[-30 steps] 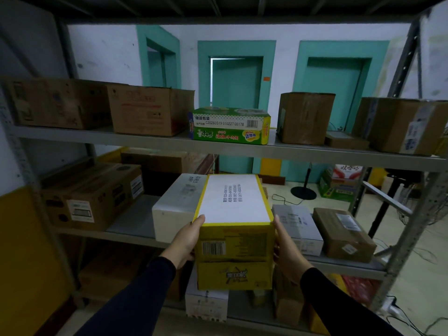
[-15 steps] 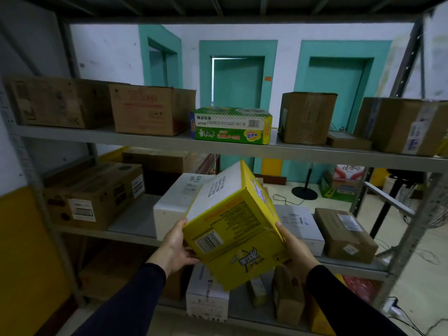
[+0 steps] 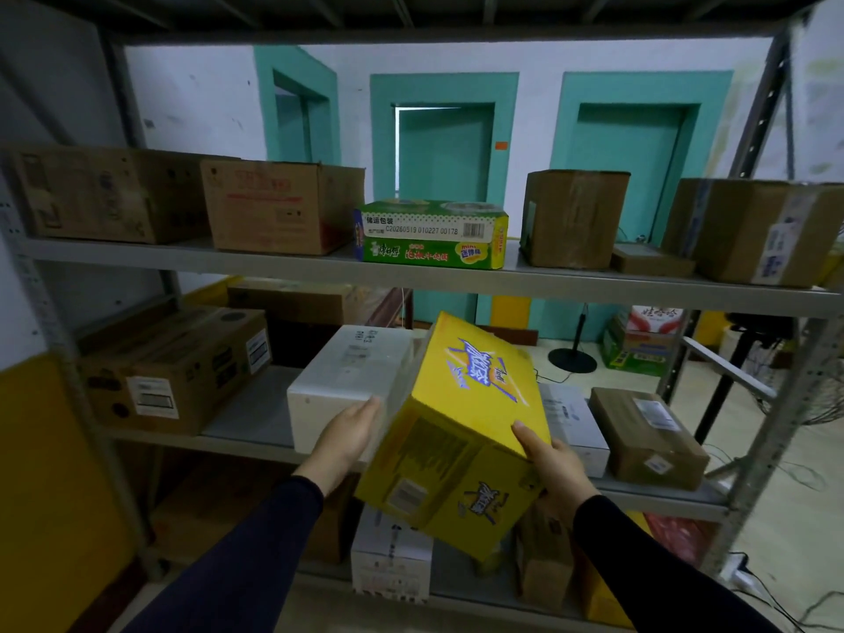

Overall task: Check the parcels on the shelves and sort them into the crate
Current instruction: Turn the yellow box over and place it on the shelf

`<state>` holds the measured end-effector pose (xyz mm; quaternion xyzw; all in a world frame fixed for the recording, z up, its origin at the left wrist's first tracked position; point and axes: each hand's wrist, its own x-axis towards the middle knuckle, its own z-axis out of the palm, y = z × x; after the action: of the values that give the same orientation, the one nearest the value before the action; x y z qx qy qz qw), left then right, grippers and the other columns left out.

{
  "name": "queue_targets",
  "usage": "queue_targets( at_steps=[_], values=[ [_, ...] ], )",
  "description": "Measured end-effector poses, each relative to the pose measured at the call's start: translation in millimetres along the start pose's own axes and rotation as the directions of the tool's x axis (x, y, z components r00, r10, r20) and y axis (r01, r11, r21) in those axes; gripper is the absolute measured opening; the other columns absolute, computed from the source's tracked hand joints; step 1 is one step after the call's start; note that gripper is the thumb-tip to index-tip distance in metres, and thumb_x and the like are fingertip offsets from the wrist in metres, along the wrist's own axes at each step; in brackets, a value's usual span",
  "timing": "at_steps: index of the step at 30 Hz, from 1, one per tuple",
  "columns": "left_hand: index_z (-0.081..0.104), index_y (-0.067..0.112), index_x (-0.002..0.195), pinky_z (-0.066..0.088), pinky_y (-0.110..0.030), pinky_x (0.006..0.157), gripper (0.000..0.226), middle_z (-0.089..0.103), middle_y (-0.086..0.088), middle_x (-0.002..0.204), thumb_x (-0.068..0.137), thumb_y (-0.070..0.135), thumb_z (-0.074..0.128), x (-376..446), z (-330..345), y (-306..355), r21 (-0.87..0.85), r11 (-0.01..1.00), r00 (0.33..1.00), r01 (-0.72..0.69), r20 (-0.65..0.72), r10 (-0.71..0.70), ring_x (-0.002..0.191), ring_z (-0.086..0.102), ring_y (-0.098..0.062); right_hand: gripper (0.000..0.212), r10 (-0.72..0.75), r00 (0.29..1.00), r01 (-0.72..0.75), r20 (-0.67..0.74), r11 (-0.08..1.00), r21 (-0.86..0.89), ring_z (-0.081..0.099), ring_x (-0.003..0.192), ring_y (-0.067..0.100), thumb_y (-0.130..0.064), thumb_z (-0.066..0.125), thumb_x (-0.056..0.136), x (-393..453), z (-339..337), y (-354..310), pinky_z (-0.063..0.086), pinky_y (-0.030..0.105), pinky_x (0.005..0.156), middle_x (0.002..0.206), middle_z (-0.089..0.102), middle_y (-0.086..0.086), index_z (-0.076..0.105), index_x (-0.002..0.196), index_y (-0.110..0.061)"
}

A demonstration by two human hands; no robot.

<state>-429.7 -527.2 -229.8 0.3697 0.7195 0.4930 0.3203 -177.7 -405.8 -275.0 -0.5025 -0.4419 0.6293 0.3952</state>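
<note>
Yellow cardboard parcel is held tilted in the air, in front of the middle shelf, near the white box. To check it well, I think the person should turn it slowly until each label faces up, with both palms kept on opposite sides. The left hand presses its left side with straight fingers. The right hand grips the near right edge, thumb on top.

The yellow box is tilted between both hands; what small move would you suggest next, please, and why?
Probably keep turning the yellow box: the face now up shows only branding, no shipping label. The left hand and right hand hold opposite sides.
</note>
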Motion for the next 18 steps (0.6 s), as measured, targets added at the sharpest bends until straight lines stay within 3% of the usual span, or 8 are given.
queue_targets(
  at_steps=[3,6,9,14,18],
  values=[
    [0.052,0.017,0.141,0.036,-0.029,0.104,0.048,0.055,0.003,0.133,0.105,0.046,0.037,-11.0,16.1,16.3,-0.066,0.997,0.993,-0.041,0.105,0.048,0.127,0.051,-0.018,0.069,-0.101,0.995,0.098,-0.016,0.988,-0.12,0.07,0.102,0.032,-0.045,0.081,0.082,-4.8,8.2,4.6,0.058,0.054,0.092,0.116,0.07,0.011,0.057,0.134,-0.007],
    [0.055,0.017,0.136,0.044,-0.03,0.1,0.032,0.064,-0.002,0.129,0.106,0.022,0.043,-9.4,26.9,4.8,0.06,0.997,0.983,-0.055,0.181,0.043,0.116,0.06,-0.021,0.07,-0.186,0.982,0.176,-0.021,0.955,-0.24,0.066,0.11,0.03,-0.049,0.076,0.085,-8.1,15.3,7.6,0.055,0.054,0.096,0.125,0.066,0.008,0.053,0.143,-0.016],
    [0.046,0.025,0.141,0.045,-0.033,0.103,0.039,0.06,0.002,0.13,0.104,0.014,0.044,-11.6,29.6,-8.6,0.118,0.992,0.984,-0.037,0.18,0.015,0.117,0.057,-0.019,0.073,-0.184,0.982,0.172,-0.032,0.959,-0.227,0.062,0.118,0.032,-0.046,0.072,0.09,-12.8,14.9,6.8,0.053,0.056,0.1,0.135,0.06,0.009,0.043,0.151,-0.02],
    [0.05,0.024,0.137,0.045,-0.038,0.107,0.039,0.061,0.0,0.133,0.102,0.008,0.047,-11.2,28.9,-14.3,0.088,0.994,0.983,-0.064,0.18,0.047,0.118,0.058,-0.019,0.076,-0.201,0.98,0.195,-0.011,0.963,-0.186,0.059,0.121,0.031,-0.042,0.072,0.09,-17.4,12.4,5.7,0.052,0.057,0.101,0.139,0.056,0.006,0.036,0.155,-0.025],
    [0.049,0.023,0.138,0.048,-0.028,0.092,0.039,0.06,0.003,0.122,0.103,0.006,0.046,-13.3,27.9,-11.6,0.037,0.997,0.982,-0.065,0.181,0.057,0.111,0.059,-0.015,0.076,-0.213,0.977,0.203,-0.032,0.96,-0.191,0.059,0.12,0.031,-0.044,0.073,0.09,-19.1,14.6,4.7,0.052,0.057,0.1,0.139,0.057,0.006,0.037,0.155,-0.026]
  ],
)
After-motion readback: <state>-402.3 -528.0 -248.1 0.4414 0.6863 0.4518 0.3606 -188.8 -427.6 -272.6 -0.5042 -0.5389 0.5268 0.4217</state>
